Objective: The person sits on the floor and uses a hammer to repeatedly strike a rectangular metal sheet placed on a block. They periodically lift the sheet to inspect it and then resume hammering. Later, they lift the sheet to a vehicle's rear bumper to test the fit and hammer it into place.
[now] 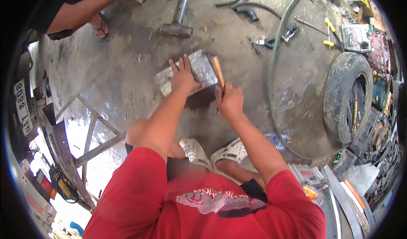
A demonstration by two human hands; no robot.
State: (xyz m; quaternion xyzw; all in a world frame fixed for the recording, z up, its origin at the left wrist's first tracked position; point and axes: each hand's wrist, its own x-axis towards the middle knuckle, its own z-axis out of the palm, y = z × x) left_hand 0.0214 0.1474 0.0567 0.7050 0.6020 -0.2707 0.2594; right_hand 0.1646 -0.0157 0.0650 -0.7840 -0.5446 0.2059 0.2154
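Metal piece: dull grey metal piece (205, 69) lying flat on the concrete floor (241, 116), ahead of the person's shoes (196, 152).
Left hand: left hand (183, 79) laid on top, fingers spread wide, apparently steadying it.
Right hand: right hand (231, 100) closed round a wooden handle (218, 69), just beside the piece's right edge; tool's head not made out.
Progress: piece placed and braced, tool in grip; work seems under way. Amount done or left cannot be told from the surface.
Tyre: tyre (337, 99) at right, long thin items within its hollow.
Case: grey case (356, 39) beyond it; contents too small to identify.
Sledgehammer: sledgehammer (176, 30) on the floor beyond the piece, untouched.
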